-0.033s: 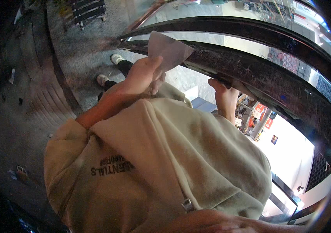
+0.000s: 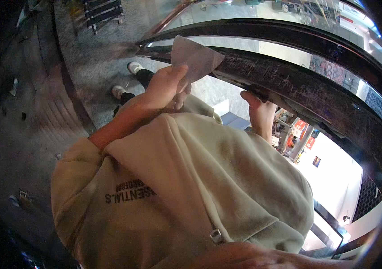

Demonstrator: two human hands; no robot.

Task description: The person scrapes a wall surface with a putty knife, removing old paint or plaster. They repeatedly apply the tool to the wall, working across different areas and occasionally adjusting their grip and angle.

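Observation:
In my left hand (image 2: 166, 87) is a flat grey scraper-like blade (image 2: 195, 58), pinched by the thumb on top with the fingers curled beneath. Its broad edge faces away from me, and one corner overlaps the near dark rail (image 2: 298, 85) in this view; I cannot tell whether they touch. Any handle is hidden in my palm. The rail is long, black and covered in pale scratches. My right hand (image 2: 260, 110) is closed at the rail's lower edge, to the right of the blade. Its thumb shows, while most of its fingers are hidden behind the rail.
A second dark bar (image 2: 262, 29) runs beyond the near rail, with a bright gap between them. A black slatted pallet (image 2: 103, 13) lies on the grey floor (image 2: 79, 58) at the upper left. Cluttered shelving (image 2: 289, 132) and a white wall panel (image 2: 334, 161) stand on the right.

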